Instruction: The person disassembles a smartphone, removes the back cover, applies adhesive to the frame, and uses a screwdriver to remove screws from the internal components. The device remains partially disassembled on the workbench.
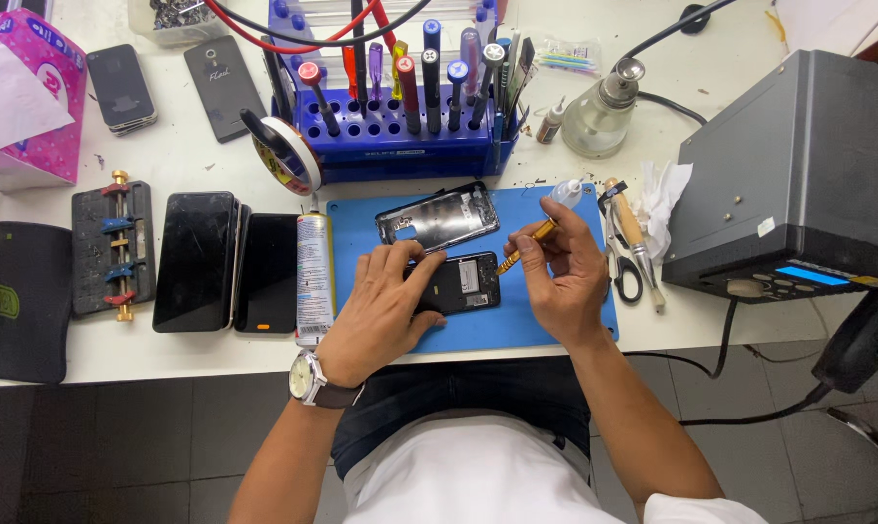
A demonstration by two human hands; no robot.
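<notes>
A white workbench (711,87) is spread wide, and a grey station box (798,165) is parked at its right end. A blue work mat (555,325) is laid at the near middle, with a blue tool rack (400,131) stood just beyond it and two dark phones (230,260) laid side by side to its left. A spray can (314,277) is lined up along the mat's left edge. On the mat the opened phone (466,283) is pinned flat by the left hand (385,311), fingers pressed together over its left part; its detached metal frame (439,215) is left just beyond, tilted. The right hand (567,272) is pinched shut on a yellow screwdriver (528,243), whose tip is brought down at the phone's right edge. A slip is the risk judged here: were the tip pushed at a slant, it could skate across the exposed board, or a tiny screw could be flicked off the mat.
</notes>
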